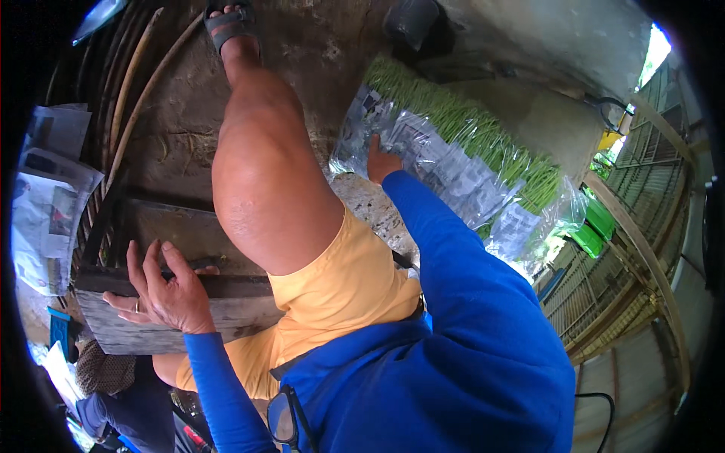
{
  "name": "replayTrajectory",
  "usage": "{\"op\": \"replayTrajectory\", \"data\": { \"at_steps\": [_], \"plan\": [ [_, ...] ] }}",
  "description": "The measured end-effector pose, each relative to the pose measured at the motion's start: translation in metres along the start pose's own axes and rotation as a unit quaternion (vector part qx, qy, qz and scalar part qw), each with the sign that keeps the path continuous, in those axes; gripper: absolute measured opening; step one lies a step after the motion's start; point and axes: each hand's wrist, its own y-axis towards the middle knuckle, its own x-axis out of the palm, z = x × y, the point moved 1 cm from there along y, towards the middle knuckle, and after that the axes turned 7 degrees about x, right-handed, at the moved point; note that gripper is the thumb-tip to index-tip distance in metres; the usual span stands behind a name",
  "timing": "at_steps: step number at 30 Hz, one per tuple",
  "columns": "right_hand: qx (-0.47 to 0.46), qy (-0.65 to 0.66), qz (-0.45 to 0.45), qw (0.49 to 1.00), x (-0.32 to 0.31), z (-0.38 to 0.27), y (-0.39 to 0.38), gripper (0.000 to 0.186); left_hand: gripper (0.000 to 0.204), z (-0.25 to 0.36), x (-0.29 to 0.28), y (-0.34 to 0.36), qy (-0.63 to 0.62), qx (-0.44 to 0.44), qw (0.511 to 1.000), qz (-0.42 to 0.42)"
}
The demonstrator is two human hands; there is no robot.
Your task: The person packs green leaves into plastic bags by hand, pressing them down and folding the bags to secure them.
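Note:
My left hand hovers over the front edge of a wooden box, fingers spread and nothing in them. My right hand is on the newspaper wrapping around long bundles of thin green stalks. One digit of it stretches up and the others look curled under, so what they hold, if anything, is hidden. Clear plastic film covers the bundles, which lie in a row to my right.
Sheets of newspaper lie at the left beside long bent poles. A dark bucket stands at the far side. Slatted bamboo panels and a green object are at right. Dark cloth-covered legs show at lower left.

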Motion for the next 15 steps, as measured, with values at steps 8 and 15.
{"op": "replayTrajectory", "data": {
  "at_steps": [8,15],
  "plan": [
    [-0.01,-0.022,-0.038,0.999,-0.004,-0.001,-0.001,0.095,0.021,-0.002,0.002,0.0,-0.027,-0.007,1.0,-0.012],
    [-0.035,-0.013,-0.029,0.999,-0.015,0.001,-0.011,0.088,0.023,-0.002,0.008,-0.005,-0.014,-0.013,1.0,0.01]
  ]
}}
